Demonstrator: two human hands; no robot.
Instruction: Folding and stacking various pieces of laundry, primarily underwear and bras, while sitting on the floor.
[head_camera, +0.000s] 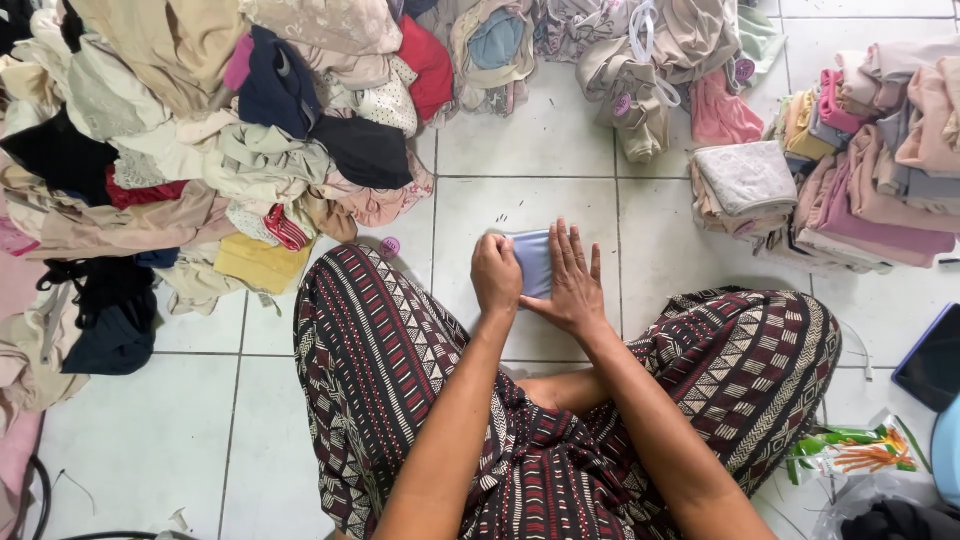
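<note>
One small pale-blue folded cloth (533, 262) lies on the white tiled floor (520, 140) before my crossed legs. Looks soft, light, limp; best pinched at a folded edge. Left hand (496, 275) curls closed on its left edge; right hand (573, 280) presses it flat, fingers (570, 245) spread. Unsorted clothes heap (200, 130) left, folded stack (860, 170) right.
</note>
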